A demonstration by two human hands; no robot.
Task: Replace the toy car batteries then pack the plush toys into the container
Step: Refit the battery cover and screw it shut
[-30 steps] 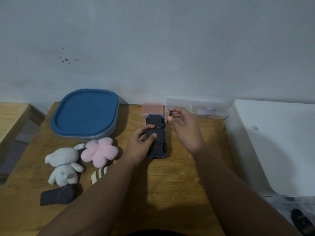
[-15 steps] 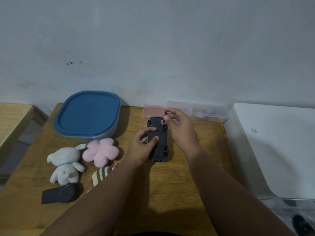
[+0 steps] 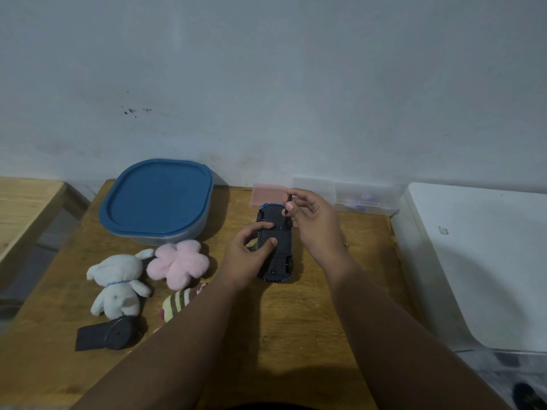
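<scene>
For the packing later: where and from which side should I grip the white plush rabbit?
Take the white plush rabbit round its middle, from above, probably. It lies flat on the wooden table, head toward the wall; the pink plush flower is close beside its head and a black object at its feet, so top access is freest.

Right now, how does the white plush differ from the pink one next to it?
The white plush is an animal shape with ears and limbs; the pink plush is a flower of rounded lobes. The white plush wears a thin blue band at its neck; the pink plush shows none. The pink plush lies nearer the blue-lidded container than the white plush does. Both lie on the wooden table, outside the container.
</scene>
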